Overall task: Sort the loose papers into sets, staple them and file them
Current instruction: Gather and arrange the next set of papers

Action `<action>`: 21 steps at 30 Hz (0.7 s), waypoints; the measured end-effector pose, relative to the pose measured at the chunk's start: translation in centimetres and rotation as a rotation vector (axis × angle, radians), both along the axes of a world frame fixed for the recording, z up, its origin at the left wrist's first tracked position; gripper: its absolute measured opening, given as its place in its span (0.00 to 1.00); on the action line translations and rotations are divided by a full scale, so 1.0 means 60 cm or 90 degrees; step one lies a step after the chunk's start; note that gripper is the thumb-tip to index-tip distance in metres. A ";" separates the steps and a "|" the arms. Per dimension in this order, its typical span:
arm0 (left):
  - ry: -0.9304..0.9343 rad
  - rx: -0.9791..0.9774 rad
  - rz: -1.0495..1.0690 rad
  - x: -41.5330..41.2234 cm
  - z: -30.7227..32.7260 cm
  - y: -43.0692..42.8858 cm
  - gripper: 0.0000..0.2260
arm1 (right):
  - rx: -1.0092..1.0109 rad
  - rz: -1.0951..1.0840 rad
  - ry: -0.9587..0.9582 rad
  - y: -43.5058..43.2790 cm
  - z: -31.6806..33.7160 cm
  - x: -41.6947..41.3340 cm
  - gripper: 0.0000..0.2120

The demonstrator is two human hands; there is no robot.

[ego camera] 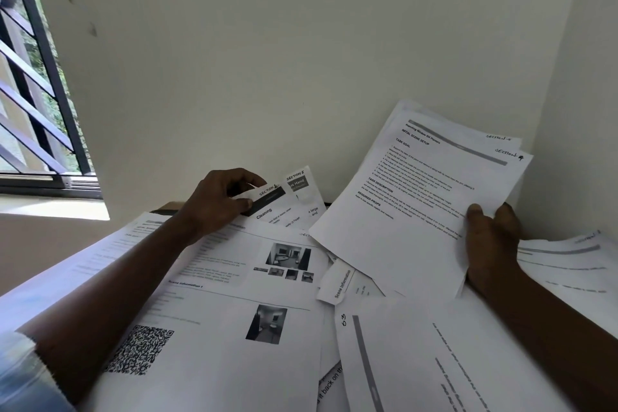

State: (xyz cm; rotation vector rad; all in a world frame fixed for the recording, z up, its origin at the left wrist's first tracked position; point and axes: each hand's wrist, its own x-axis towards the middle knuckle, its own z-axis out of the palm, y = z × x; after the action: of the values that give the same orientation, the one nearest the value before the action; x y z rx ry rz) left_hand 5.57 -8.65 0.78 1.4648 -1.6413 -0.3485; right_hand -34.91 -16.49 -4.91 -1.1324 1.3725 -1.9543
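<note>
Loose printed papers cover the surface in front of me. My right hand grips a small set of sheets by its lower right edge and holds it tilted up above the pile; the top sheet carries a handwritten "Section" note in its corner. My left hand pinches the top corner of a sheet headed "Cleaning", marked "Section" by hand. Another sheet labelled "Section 5" leans just behind it against the wall.
A white wall stands close behind the papers, with a second wall on the right forming a corner. A barred window is at the far left above a sill. More sheets lie at the right.
</note>
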 end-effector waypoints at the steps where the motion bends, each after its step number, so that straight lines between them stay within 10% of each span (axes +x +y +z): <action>1: -0.005 0.005 0.001 -0.001 -0.001 0.000 0.20 | -0.001 0.001 -0.002 0.000 0.000 -0.001 0.02; 18: -0.312 -0.041 0.171 -0.018 -0.011 0.002 0.22 | 0.011 0.001 -0.081 0.007 0.008 -0.003 0.03; 21: -0.390 -0.087 0.170 -0.041 0.002 0.010 0.22 | 0.050 0.026 -0.201 0.012 0.025 -0.012 0.18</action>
State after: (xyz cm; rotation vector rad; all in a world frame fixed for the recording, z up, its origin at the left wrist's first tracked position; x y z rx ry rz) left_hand 3.10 -8.06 0.90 1.7605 -1.8487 0.3947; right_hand -35.62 -15.75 -3.41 -0.7693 1.2356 -1.9330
